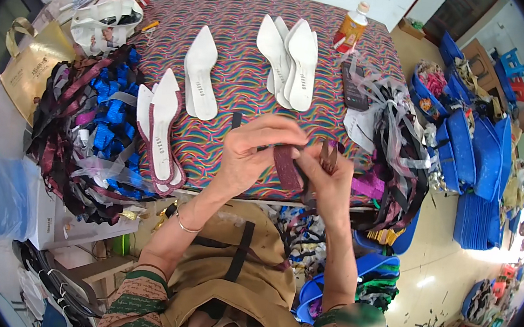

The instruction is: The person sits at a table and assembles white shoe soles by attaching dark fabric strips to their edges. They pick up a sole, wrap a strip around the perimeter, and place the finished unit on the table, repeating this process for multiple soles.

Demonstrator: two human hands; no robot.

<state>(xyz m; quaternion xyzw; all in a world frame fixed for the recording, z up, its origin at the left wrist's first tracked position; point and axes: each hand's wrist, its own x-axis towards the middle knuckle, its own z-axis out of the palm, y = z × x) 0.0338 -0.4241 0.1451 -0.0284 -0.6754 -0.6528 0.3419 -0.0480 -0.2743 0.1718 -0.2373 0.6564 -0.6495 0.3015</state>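
Near the table's front edge, my left hand (249,152) is closed, its fingers bent round the upper end of a maroon glittery strip (288,169). My right hand (331,182) pinches at the same strip from the other side, thumb and fingertips together. Dark narrow prongs (328,155), perhaps part of scissors or snips, stick out among the right fingers; the rest is hidden. Left of my hands lie white pointed shoe insoles edged with maroon (162,130), overlapping one another. A plain white insole (201,74) and a fanned group of white insoles (295,65) lie farther back.
Heaped maroon, black and blue ribbons (96,127) cover the table's left side; another dark ribbon bundle (400,159) hangs over the right edge. A phone (354,85) and a drink bottle (351,27) stand or lie at back right. Blue bins (484,148) crowd the floor to the right.
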